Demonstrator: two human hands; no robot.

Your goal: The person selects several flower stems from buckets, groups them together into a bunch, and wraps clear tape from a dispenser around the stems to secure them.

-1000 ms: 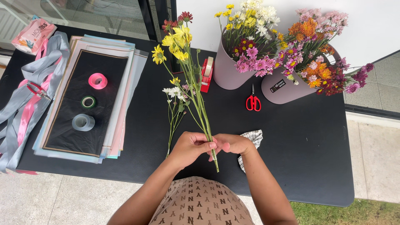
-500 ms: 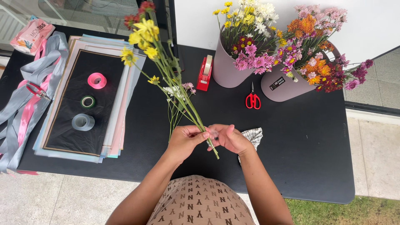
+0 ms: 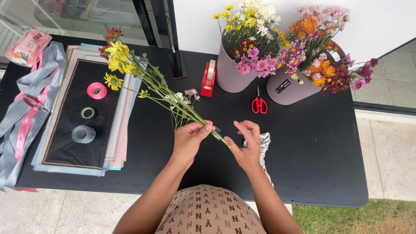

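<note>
The left hand [image 3: 189, 139] pinches a flower bunch [image 3: 151, 82], blooms angled toward ten o'clock over the bench [image 3: 312, 147]. The right hand [image 3: 247, 145], fingers loosely spread, steadies the stem ends.

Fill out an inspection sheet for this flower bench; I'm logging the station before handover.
Surface: black table, bare at the right front.
Job's things: bunch of yellow and small pink flowers, stems gathered, tilted up-left; a clear strip of tape at the stems.
Clutter: red scissors, red tape dispenser, two mauve tubs of flowers, stacked wrapping sheets with three tape rolls on top, grey and pink ribbons, patterned cloth, pink packet.
Hands: left hand grips the stems; right hand is at the stem ends.
Cables: nothing seen.
Surroundings: white wall, paved floor, grass at right front.
</note>
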